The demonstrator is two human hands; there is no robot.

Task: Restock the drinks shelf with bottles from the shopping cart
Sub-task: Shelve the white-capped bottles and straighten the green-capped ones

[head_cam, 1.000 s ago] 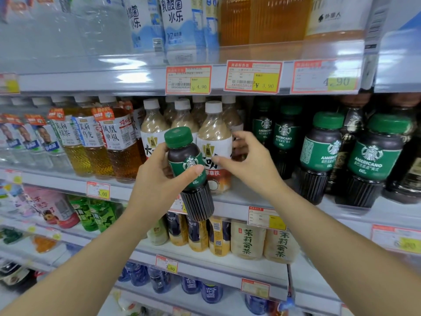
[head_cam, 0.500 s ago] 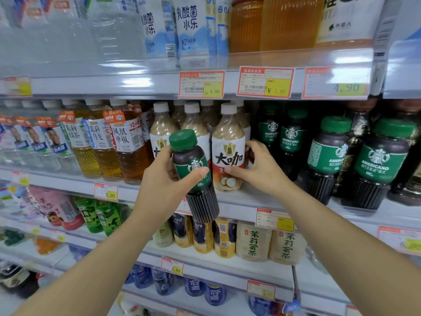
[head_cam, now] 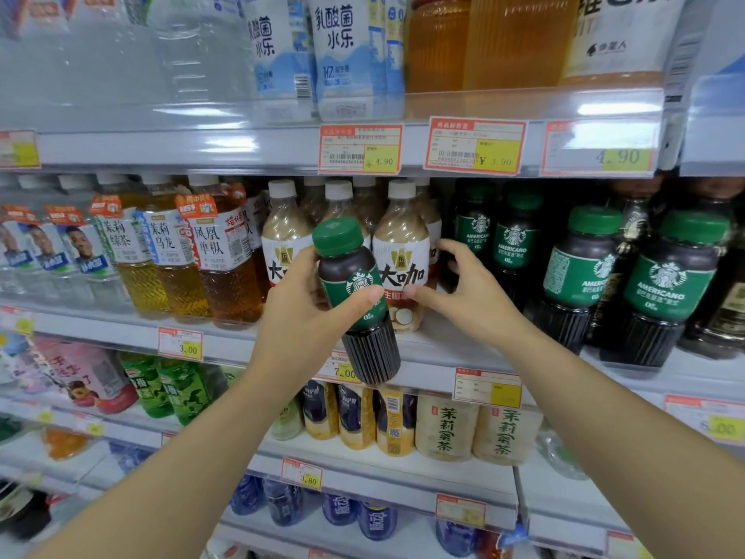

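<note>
Comparing this moment with the second before it, the main change is at the right hand [head_cam: 471, 300]. The beige plastic milk-coffee bottle with a white cap [head_cam: 399, 252], which that hand holds at the front of the grey middle shelf [head_cam: 463, 351], now stands upright with its label square to the front. A second ago the label was partly turned away and the fingers were wrapped further round the bottle. The thumb lies on the label and the fingers curl round the bottle's right side, so the grip appears closed on it, though looser. The left hand [head_cam: 298, 312] is closed round the dark plastic Americano bottle with a green cap and ribbed base [head_cam: 354, 292], thumb across the label. That bottle hangs tilted, top leaning left, in front of the shelf lip and off the shelf, much as before. Right of the milk-coffee bottle, a bare stretch of shelf separates it from the row of matching green-capped bottles [head_cam: 580, 272]. Judgement: neighbouring stock has been straightened to define that gap, and placing is not yet done. The held bottle would need righting and carrying rightward past the right hand, which stands in its path. The cart is not in view.
</note>
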